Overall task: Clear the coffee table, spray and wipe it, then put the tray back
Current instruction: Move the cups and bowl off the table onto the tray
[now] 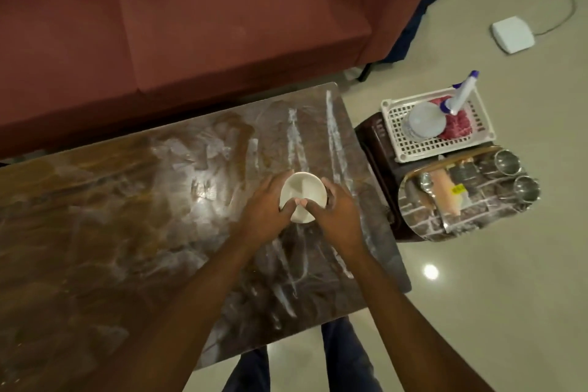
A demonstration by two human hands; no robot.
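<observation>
White bowl [304, 191] sat over the right part of the tabletop [127, 232], cupped between both hands. Left hand [267, 210] had its fingers curled round the bowl's left side, right hand [337, 216] had its fingers curled round the right side, and both thumbs met at the near rim. Couldn't tell if the bowl's base touched the tabletop or was just off it. The tabletop was otherwise bare of things and streaked with pale smears on the right half. The tray [423, 226] was off the table, on a dark stool [372, 143] just beside the table's right end, and carried two steel cups [507, 162] plus a spoon and a packet. Behind it was a white basket [397, 124] with the spray bottle [426, 121] and a red cloth [458, 127]. A red sofa [222, 25] stood beyond the table. Risks, as a judgement: the bowl looked smooth and glazed, so a loose two-hand hold could let it slip and chip on the hard tabletop. The tray looked crowded and seemed to overhang the stool, so setting the bowl on its outer side could tip it or knock the cups. If the smears were wet, a bowl set down there could slide.
</observation>
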